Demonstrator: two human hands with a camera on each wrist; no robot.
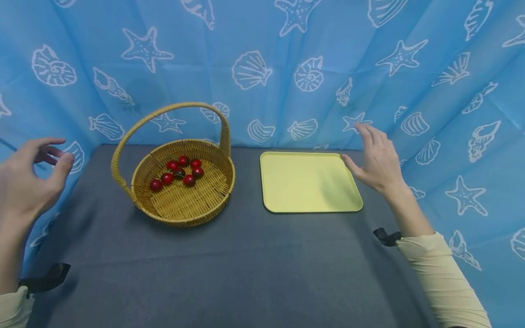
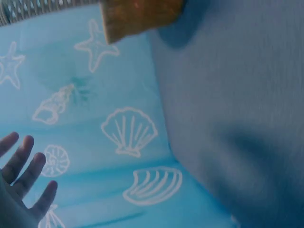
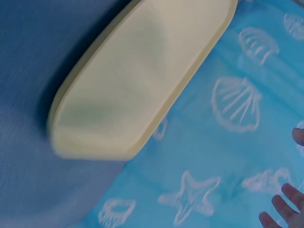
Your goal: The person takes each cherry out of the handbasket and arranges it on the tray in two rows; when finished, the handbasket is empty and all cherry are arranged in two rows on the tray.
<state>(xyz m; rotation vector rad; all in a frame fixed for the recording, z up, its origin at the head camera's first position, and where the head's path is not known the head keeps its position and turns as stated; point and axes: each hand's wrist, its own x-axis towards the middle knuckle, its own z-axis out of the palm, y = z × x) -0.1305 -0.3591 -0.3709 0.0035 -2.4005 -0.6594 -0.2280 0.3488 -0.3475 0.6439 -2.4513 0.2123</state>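
My left hand (image 1: 30, 182) hovers at the left side of the table, fingers loosely bent and holding nothing. To its right stands a round wicker basket (image 1: 205, 216) with a tall arched handle. Several dark red cherries (image 1: 189, 180) lie on the basket's floor, toward its back and left. At the right, my right hand (image 1: 379, 159) is raised with spread, relaxed fingers near the back right corner of a yellow rectangular tray (image 1: 303, 182). Nothing lies on the tray. In the left wrist view, spread fingers (image 2: 19, 166) show at the lower left.
A dark grey cloth (image 1: 246, 273) covers the table under the basket and tray. Behind and along both sides hangs a blue curtain (image 1: 262, 41) printed with white shells and starfish. Black bands (image 1: 387, 237) sit at both wrists.
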